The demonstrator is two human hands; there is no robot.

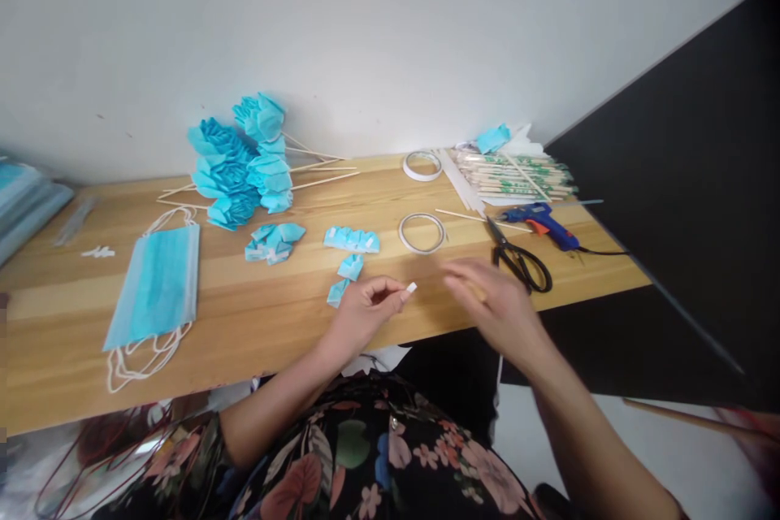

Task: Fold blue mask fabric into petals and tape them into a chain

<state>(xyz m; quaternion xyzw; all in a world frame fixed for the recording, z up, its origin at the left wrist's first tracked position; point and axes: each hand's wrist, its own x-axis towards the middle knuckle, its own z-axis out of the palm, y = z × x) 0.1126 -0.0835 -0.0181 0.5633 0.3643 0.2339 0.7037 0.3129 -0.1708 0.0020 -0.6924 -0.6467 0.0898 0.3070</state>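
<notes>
Near the front edge of the table, my left hand (371,310) pinches a small white piece of tape (411,288) between thumb and fingertip. My right hand (491,296) is smeared by motion to the right of it; whether it holds anything is unclear. Just beyond my left hand lie small folded blue pieces (350,266) and a blue strip (352,240) with white tabs. A thin roll of tape (422,233) rests flat beyond the gap between my hands. Black-handled scissors (521,258) lie beside my right hand.
Blue paper-like flowers on sticks (225,166) stand against the wall. A stack of blue face masks (157,280) lies left. A second tape roll (422,166), bundled sticks (517,176) and a blue glue gun (545,223) with its cord are at the right.
</notes>
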